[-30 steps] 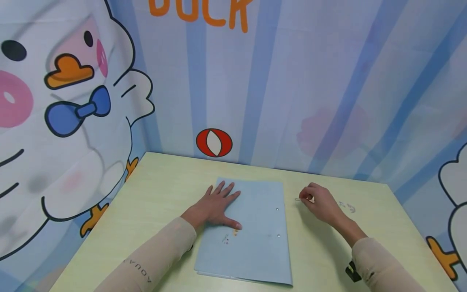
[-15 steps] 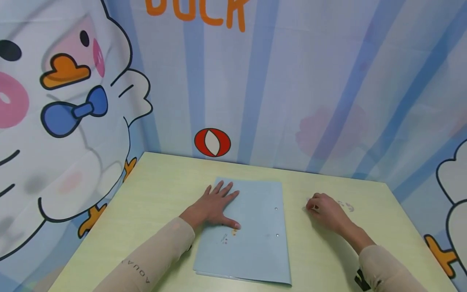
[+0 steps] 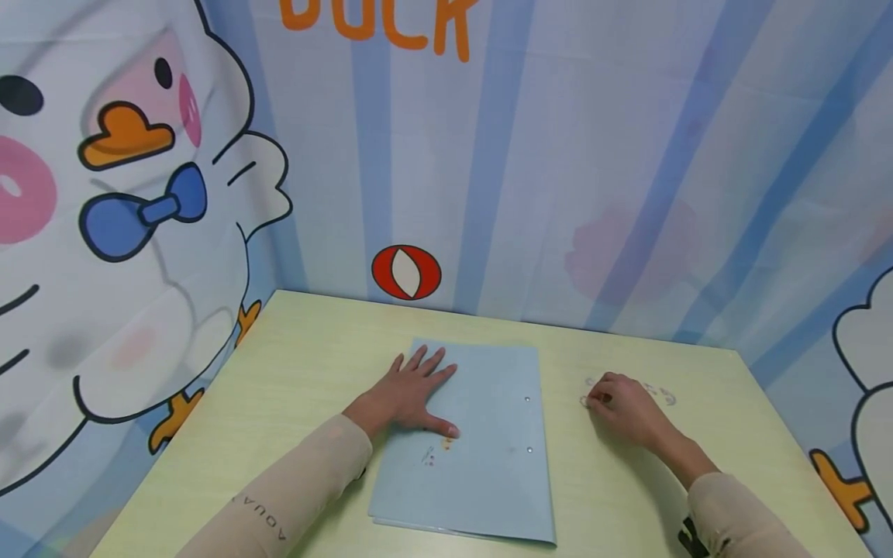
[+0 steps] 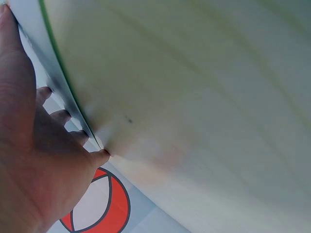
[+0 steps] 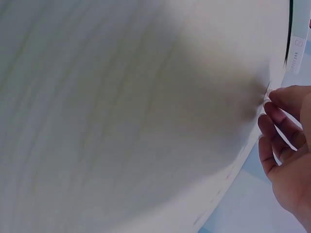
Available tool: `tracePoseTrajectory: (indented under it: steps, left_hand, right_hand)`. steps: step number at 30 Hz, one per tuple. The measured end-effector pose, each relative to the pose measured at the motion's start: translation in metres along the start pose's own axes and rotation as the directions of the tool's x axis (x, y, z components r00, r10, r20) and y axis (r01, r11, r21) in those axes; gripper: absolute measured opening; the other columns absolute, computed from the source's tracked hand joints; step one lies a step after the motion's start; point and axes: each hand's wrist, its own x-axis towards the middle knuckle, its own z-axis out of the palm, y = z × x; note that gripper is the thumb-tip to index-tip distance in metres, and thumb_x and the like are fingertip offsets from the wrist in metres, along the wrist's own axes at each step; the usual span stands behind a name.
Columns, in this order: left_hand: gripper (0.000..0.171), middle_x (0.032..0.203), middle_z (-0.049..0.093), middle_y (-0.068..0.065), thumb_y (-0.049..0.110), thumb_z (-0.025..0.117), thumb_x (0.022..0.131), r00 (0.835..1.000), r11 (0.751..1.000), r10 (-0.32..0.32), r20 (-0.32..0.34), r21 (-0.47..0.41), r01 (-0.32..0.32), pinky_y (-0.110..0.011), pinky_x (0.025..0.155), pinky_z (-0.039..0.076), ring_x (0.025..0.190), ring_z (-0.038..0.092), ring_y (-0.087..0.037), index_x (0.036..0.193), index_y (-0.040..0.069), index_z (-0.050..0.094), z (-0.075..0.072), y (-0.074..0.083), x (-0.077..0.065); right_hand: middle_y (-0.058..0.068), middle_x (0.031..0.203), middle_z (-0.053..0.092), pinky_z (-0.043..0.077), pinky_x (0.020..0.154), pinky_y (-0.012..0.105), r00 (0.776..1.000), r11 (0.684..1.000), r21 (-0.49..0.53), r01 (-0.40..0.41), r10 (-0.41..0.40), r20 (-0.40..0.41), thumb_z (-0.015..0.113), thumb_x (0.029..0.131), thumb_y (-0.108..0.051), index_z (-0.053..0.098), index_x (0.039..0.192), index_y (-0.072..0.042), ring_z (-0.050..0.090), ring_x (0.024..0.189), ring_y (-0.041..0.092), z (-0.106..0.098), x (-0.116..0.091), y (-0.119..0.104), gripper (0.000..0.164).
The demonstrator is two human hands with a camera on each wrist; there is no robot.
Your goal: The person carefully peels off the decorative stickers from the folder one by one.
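Observation:
A light blue folder lies on the table with two small rivets near its right edge. My left hand rests on its left part, fingers spread. In the left wrist view the fingers of that hand lie along the folder's edge. To the right of the folder, my right hand has thumb and fingers together, low over the table. At its fingertips is a small wire loop, like a paper clip. The right wrist view has thumb and forefinger meeting at the tabletop, with the clip mostly hidden.
Another small loop lies just behind the right fingertips. Several more small clip-like pieces lie beyond that hand. The pale yellow table meets a striped cloth backdrop along its back edge, with a duck print at left.
My right hand has moved rightward and a little nearer with the clip, from beside the folder to the other small pieces. The left hand has stayed on the folder.

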Motion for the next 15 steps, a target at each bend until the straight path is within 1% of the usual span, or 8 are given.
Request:
tracePoseTrajectory:
  steps: [4, 7, 15]
  left_hand:
    - [0.119, 0.179, 0.007, -0.003, 0.092, 0.061, 0.078, 1.000, 1.000, -0.002, 0.002, 0.001, 0.002, -0.066, 0.127, 0.009, 0.164, 0.002, -0.036, 0.171, 0.030, 0.022, 0.0011, -0.0001, 0.0003]
    - [0.119, 0.179, 0.007, -0.003, 0.092, 0.062, 0.078, 1.000, 1.000, -0.003, 0.000, 0.000, 0.003, -0.066, 0.127, 0.009, 0.164, 0.002, -0.036, 0.171, 0.030, 0.022, 0.0014, 0.0000, 0.0003]
    - [0.119, 0.179, 0.007, -0.003, 0.091, 0.061, 0.078, 1.000, 1.000, 0.002, -0.005, -0.006, -0.002, -0.065, 0.127, 0.008, 0.164, 0.001, -0.035, 0.171, 0.029, 0.022, 0.0013, -0.0013, 0.0001]
  right_hand:
    - [-0.002, 0.087, 0.065, 0.056, 0.075, 0.042, 1.000, 1.000, 0.008, -0.025, 0.025, -0.005, 0.079, 0.091, -0.003, 0.075, 0.089, -0.008, 0.063, 0.081, 0.017, 0.0025, 0.0019, 0.0002, 0.007]
    - [-0.002, 0.086, 0.065, 0.055, 0.075, 0.041, 0.999, 1.000, 0.009, -0.030, 0.030, -0.012, 0.079, 0.090, -0.002, 0.075, 0.089, -0.008, 0.061, 0.081, 0.016, 0.0036, 0.0027, -0.0001, 0.008]
    - [-0.001, 0.086, 0.064, 0.056, 0.074, 0.043, 1.000, 1.000, -0.017, -0.007, 0.006, -0.031, 0.080, 0.091, -0.005, 0.078, 0.089, -0.007, 0.062, 0.081, 0.018, 0.0037, 0.0027, -0.0016, 0.004]
